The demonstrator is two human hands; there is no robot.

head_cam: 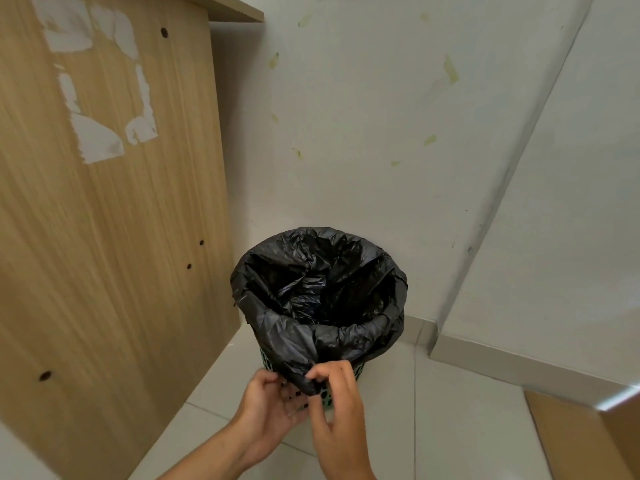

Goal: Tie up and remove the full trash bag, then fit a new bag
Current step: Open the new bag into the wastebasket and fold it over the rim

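Observation:
A black trash bag (322, 292) lines a small green mesh bin (360, 370) that stands on the floor in the corner. The bag's top is folded out over the rim and hangs down the near side. My left hand (273, 407) and my right hand (341, 410) are both at that near overhang, low on the bin's front. The fingers of each hand pinch the hanging black plastic, the two hands almost touching. Inside, the bag looks dark and crumpled, and I cannot make out any contents.
A wooden furniture side panel (104, 220) with torn paper patches rises close on the left of the bin. White walls (381, 133) meet behind it. The floor (450, 427) is pale tile, and a brown cardboard piece (588, 441) lies at the lower right.

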